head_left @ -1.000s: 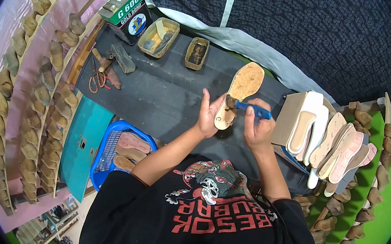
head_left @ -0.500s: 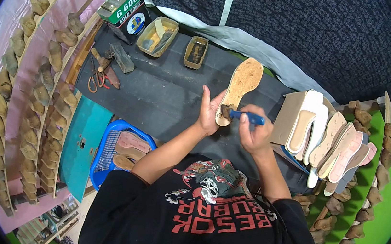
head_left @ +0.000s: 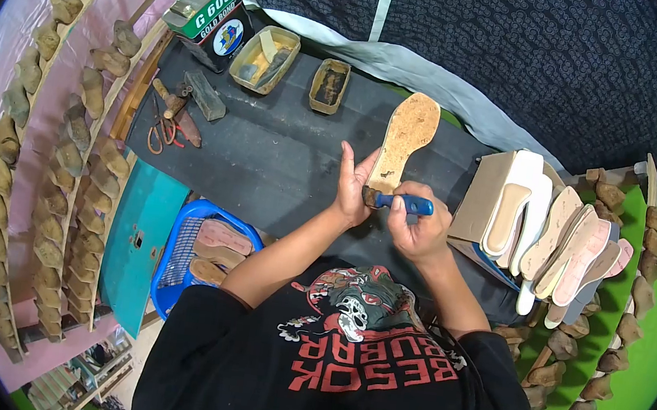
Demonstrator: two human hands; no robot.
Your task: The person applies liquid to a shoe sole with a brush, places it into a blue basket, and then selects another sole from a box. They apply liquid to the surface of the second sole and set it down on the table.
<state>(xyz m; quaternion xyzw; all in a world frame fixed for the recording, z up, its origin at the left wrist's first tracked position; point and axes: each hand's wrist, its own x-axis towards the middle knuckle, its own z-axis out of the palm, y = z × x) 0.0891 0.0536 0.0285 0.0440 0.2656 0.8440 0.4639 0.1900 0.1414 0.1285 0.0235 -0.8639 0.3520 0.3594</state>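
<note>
A tan cork-like insole (head_left: 411,132) is held up over the table, its wide end pointing away from me. My left hand (head_left: 354,190) supports it from beneath at the narrow heel end, thumb raised along the left side. In my right hand (head_left: 422,225) is a blue-handled brush (head_left: 409,204), gripped between thumb and fingers. Its dark bristle end lies against the heel of the insole, near my left palm. The very end of the heel is partly covered by the brush.
On the dark table (head_left: 270,146) stand a glue can (head_left: 211,26), two tubs (head_left: 265,60) and scissors (head_left: 162,133). Stacked insoles (head_left: 571,241) lean by a box (head_left: 478,206) at right. A blue basket (head_left: 167,268) holds more insoles. Shoe lasts (head_left: 62,199) line side racks.
The brush has slid slightly left and down across the heel, its handle turning a little. My right hand has moved left with it. The insole has shifted only slightly.
</note>
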